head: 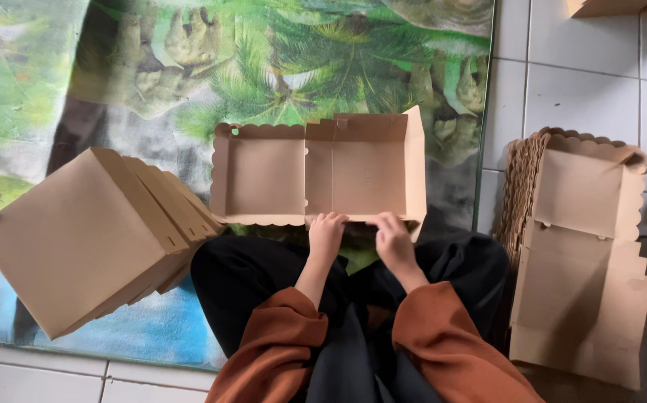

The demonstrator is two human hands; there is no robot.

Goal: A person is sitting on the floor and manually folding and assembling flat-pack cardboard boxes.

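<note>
A brown cardboard box (316, 173) lies open in front of my knees, its scalloped lid part to the left and its tray part to the right. My left hand (326, 233) and my right hand (393, 237) both press on the near wall of the tray part, fingers curled over its edge. My rust-coloured sleeves and black trousers fill the bottom middle.
A pile of folded closed boxes (85, 239) leans at my left on a mat (152, 67) printed with palms and animals. A stack of flat, unfolded box blanks (581, 254) lies at my right on the white tiled floor (585, 82). Another cardboard piece (607, 6) shows at the top right.
</note>
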